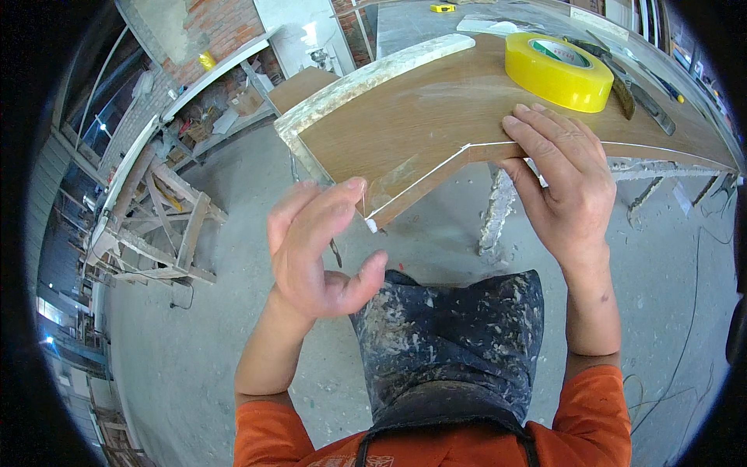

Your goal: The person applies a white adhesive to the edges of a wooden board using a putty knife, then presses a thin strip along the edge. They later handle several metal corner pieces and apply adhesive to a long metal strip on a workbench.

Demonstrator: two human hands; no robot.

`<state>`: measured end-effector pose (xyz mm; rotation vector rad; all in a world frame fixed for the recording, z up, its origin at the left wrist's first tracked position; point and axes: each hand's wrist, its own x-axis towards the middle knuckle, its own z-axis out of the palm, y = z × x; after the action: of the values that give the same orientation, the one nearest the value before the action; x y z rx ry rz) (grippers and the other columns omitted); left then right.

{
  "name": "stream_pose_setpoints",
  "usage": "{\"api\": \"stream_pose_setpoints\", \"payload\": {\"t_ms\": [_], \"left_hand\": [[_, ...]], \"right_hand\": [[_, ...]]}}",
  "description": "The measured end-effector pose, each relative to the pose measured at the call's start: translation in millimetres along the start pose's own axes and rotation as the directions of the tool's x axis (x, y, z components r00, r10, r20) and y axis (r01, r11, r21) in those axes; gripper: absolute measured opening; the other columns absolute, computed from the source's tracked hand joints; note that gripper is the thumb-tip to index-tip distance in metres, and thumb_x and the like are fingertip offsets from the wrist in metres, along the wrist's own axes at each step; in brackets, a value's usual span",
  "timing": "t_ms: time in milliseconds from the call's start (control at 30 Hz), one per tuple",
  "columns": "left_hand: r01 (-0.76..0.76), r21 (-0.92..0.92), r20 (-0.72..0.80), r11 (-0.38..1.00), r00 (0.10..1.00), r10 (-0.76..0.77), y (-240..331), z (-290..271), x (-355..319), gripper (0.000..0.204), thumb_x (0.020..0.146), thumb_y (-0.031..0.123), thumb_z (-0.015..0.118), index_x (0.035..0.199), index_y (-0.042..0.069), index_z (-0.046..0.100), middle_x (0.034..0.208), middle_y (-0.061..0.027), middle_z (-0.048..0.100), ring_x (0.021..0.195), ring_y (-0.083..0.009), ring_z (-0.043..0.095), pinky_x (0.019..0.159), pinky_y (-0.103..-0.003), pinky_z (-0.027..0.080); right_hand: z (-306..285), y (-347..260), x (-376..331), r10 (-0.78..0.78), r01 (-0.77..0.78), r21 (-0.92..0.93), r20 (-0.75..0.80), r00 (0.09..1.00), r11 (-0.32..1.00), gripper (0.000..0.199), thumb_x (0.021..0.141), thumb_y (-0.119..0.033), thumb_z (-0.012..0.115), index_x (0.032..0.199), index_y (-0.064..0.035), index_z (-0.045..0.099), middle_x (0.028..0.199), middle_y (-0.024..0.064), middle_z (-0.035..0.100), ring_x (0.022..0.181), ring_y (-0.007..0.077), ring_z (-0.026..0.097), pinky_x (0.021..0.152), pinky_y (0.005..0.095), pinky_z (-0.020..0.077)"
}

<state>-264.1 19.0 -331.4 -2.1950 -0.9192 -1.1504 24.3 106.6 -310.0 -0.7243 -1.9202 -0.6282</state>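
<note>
A brown wooden board [420, 101] with an angled near edge lies before me, a thin white line running along that edge. My right hand [560, 167] grips the near edge, fingers on top and thumb below. My left hand [319, 249] is just off the board's left corner, fingers bent and thumb apart, with nothing plainly between them. A shiny, see-through patch [395, 180] shows on the wood by that corner, next to a small white bit [371, 226]. A roll of yellow tape [560, 74] lies on the board beyond my right hand.
Hand tools with blades [654, 109] lie right of the tape roll. A whitish, worn strip [373, 74] borders the board's far left side. A yellow tape measure [443, 8] sits at the back. Wooden trestles [167, 218] stand left; cables [689, 311] cross the floor at right.
</note>
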Motion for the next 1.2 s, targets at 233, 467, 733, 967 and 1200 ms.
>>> {"api": "stream_pose_setpoints", "payload": {"t_ms": [233,467,733,967,1200], "left_hand": [[0.041,0.189,0.008,0.981,0.999,-0.043,10.5,-18.0,-1.3,0.071,0.076,0.032,0.077,0.134,-0.003,0.055,0.13,-0.0129,0.066,0.126,-0.0312,0.049,0.105,-0.045,0.037],[-0.217,0.37,0.172,0.904,0.972,0.163,23.0,-12.8,13.3,0.069,0.071,0.035,0.08,0.132,0.009,0.064,0.127,0.001,0.07,0.123,-0.0265,0.047,0.102,-0.039,0.033],[0.094,0.149,0.149,0.984,0.982,-0.117,30.4,-16.8,20.5,0.057,0.064,0.023,0.08,0.118,0.011,0.069,0.123,0.0027,0.072,0.101,-0.0215,0.049,0.087,-0.034,0.036],[0.207,0.106,0.096,0.973,0.971,-0.217,8.4,-15.9,13.7,0.065,0.064,0.022,0.081,0.125,0.006,0.066,0.121,0.0004,0.073,0.1,-0.0237,0.053,0.095,-0.035,0.035],[0.06,0.176,0.239,0.983,0.966,-0.102,20.8,-18.3,19.2,0.082,0.067,0.023,0.075,0.143,0.006,0.049,0.124,-0.0074,0.071,0.121,-0.0307,0.048,0.107,-0.041,0.036]], "right_hand": [[-2.5,2.2,-0.6,0.01,-0.01,0.02,0.007,1.0,1.0,0.039,0.072,-0.012,0.082,0.11,-0.0077,0.074,0.113,0.009,0.073,0.108,0.0296,0.068,0.096,0.0425,0.0515],[-0.4,2.1,2.2,-0.004,0.004,0.032,-0.008,1.0,0.999,0.039,0.07,-0.011,0.082,0.109,-0.0078,0.075,0.112,0.0094,0.073,0.106,0.0295,0.069,0.094,0.0419,0.0523],[-4.9,0.8,3.0,0.023,-0.023,0.027,0.034,0.999,0.999,0.041,0.071,-0.011,0.084,0.112,-0.0065,0.076,0.114,0.0104,0.074,0.111,0.0295,0.069,0.099,0.0416,0.0516],[-5.9,-1.8,3.8,0.017,-0.018,0.029,0.041,0.999,0.999,0.042,0.071,-0.01,0.084,0.111,-0.0061,0.076,0.114,0.0108,0.074,0.111,0.0302,0.069,0.099,0.0417,0.0517],[-4.1,-0.8,3.3,0.033,-0.035,0.057,0.037,0.999,0.998,0.04,0.071,-0.009,0.083,0.109,-0.0055,0.075,0.113,0.0115,0.074,0.109,0.03,0.069,0.097,0.0414,0.0529]]}}
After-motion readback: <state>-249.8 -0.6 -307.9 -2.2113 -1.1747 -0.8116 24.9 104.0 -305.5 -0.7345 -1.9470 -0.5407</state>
